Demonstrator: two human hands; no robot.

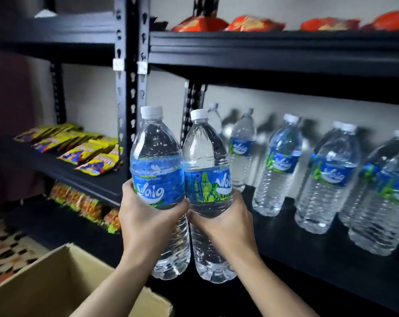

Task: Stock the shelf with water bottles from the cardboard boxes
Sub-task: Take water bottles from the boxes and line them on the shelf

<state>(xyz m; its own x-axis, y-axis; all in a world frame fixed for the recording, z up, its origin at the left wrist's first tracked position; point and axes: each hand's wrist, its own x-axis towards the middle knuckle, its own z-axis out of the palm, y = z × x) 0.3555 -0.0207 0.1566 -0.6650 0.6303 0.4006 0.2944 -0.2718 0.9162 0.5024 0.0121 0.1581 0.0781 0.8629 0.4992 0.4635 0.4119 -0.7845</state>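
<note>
My left hand grips one clear water bottle with a blue label and white cap, held upright. Right beside it, my right hand grips a second water bottle of the same kind; the two bottles touch. Both are held in the air in front of the black shelf, left of the row of several water bottles standing on it. The open cardboard box is at the lower left, under my left forearm; its inside is mostly hidden.
Black upright posts divide two shelf bays. Yellow snack packets lie on the left shelf, more packets below. Orange-red bags sit on the upper shelf. Patterned floor shows at the left.
</note>
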